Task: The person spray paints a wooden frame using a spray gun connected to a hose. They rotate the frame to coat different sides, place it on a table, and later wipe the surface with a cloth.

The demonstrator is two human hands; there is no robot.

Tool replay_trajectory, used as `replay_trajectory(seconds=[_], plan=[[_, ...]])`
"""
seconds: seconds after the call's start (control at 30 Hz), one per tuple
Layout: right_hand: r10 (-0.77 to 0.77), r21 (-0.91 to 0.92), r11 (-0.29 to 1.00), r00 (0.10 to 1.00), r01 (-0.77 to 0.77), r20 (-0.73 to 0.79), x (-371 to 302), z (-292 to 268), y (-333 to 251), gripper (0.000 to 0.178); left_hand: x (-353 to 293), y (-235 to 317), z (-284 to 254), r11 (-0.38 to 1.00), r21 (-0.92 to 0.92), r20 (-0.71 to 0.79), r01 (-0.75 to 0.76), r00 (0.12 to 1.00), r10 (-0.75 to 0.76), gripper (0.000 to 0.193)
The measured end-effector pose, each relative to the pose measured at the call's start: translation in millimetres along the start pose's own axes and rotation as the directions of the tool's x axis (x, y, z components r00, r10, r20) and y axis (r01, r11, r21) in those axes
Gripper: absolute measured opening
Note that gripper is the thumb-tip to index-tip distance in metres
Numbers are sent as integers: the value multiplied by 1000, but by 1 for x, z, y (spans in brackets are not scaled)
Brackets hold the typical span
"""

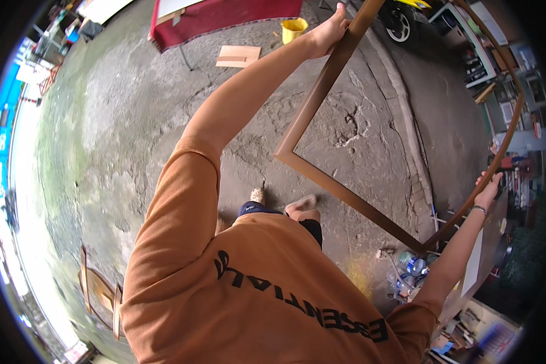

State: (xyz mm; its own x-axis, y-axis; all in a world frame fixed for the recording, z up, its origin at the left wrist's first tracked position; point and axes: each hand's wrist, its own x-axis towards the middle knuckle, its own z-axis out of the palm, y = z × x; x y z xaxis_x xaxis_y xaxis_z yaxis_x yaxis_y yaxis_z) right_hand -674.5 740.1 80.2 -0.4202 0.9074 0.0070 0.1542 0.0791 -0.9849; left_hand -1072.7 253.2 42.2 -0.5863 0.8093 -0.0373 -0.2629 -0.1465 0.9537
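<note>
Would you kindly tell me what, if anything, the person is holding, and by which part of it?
A brown frame, held by its two opposite sides: left hand on one, right hand on the other.

Brown frame (352,199), darker toward lower corner. T-shirt (267,273) rust-orange, black lettering. Shorts (253,208) navy. One shoe (258,195) pale with dark dots. Cloth (224,25) deep red, bucket (294,31) yellow, board (238,54) light tan. Floor (236,115) mottled grey, greenish at left.
</note>
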Motion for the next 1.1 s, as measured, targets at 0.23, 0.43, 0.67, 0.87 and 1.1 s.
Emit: replay_trajectory(seconds=[0.23,0.43,0.67,0.87,1.1], plan=[[43,100,995,977,-23,-210,98,-62,77,49,181,-41,95,986,168,49,15,999,-24,86],[157,188,977,935,-100,-317,201,-115,123,45,330,-54,194,977,210,90,-39,996,20,86],[135,145,985,926,-89,-352,325,-182,166,45,499,-65,277,967,255,256,-11,965,-56,86],[174,144,983,842,-116,-511,412,-225,168,46,670,-104,346,987,154,363,48,926,-101,88],[231,280,959,705,-48,-670,515,-264,154,41,847,-148,430,959,137,388,248,877,-283,78]])
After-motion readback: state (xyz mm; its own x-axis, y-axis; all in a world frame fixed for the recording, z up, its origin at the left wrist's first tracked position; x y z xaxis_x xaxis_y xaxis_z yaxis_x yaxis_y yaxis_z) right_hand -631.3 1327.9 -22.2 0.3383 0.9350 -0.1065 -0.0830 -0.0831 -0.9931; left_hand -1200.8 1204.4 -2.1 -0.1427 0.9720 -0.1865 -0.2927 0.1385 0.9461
